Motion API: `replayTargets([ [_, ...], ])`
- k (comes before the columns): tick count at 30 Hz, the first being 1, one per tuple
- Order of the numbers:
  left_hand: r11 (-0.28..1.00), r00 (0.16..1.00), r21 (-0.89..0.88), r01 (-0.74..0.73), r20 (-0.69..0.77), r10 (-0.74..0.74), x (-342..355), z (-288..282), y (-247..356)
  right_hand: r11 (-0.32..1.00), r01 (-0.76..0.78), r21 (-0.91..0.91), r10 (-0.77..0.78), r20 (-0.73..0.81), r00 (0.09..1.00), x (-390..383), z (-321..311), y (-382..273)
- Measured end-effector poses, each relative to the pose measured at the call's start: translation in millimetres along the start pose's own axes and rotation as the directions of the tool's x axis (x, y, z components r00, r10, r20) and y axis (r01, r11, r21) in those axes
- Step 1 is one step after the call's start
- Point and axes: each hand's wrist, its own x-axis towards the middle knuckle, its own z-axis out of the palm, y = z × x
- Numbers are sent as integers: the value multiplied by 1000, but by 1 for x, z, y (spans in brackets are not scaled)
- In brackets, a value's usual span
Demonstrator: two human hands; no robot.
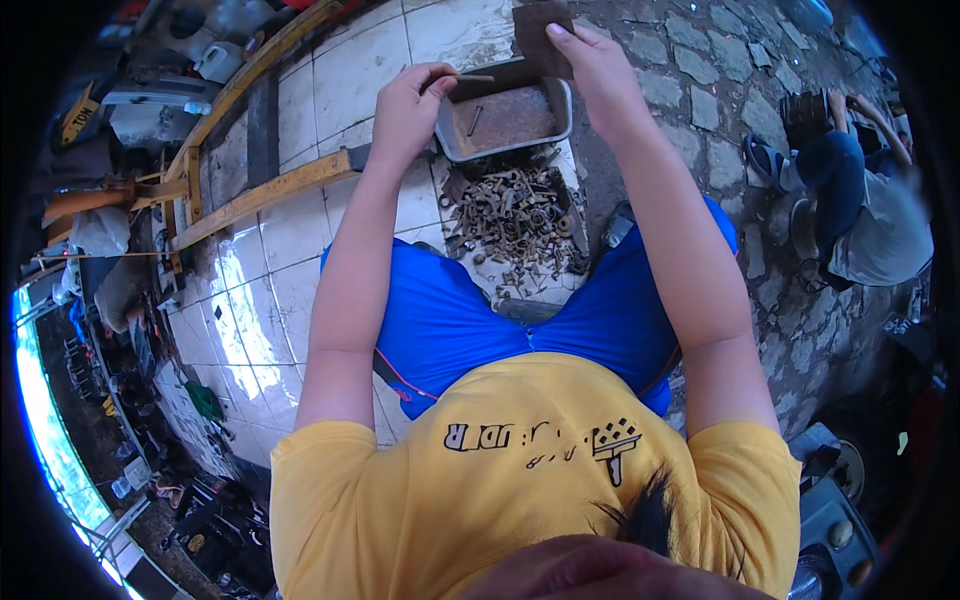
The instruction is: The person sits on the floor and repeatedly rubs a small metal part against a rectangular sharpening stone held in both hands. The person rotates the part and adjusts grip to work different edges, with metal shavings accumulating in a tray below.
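My left hand (pixel 408 108) grips a short, thin rod-like piece (pixel 474 78) at the left rim of a shallow grey tub (pixel 558 135). My right hand (pixel 598 78) holds a dark brown flat piece (pixel 535 38), perhaps cloth or paper, with the thumb on it, above the tub's right rear corner. A thin metal bolt or pin (pixel 474 120) lies inside the tub, whose bottom looks rusty brown. Just below the tub, between my knees, is a pile of small, dull metal bolts, nuts and other hardware (pixel 510 215) on the white tiles.
A yellow beam frame (pixel 260 190) lies to the left on white tiles (pixel 265 330). Rough stone paving (pixel 720 150) spans the right, where another person (pixel 870 230) sits low. Tools and clutter (pixel 110 390) line the far left; machine parts (pixel 835 530) sit at the lower right.
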Motion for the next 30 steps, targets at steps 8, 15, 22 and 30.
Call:
replayTargets([
  [8, 993, 990, -98, -59, 118, 71, 4, 4, 15, 956, -133, -262, 187, 193, 963, 0, 18, 18],
  [15, 975, 990, -215, 59, 136, -30, 13, 25, 1, 965, -208, -159, 239, 219, 946, 25, -3, 12],
  [22, 954, 916, -214, 211, 384, -116, 23, 20, -14, 869, 47, -493, 120, 302, 946, 46, -4, 7],
  [30, 988, 982, 63, -143, 136, 133, 22, 9, -10, 929, -353, -108, 367, 175, 913, 26, 1, 12],
])
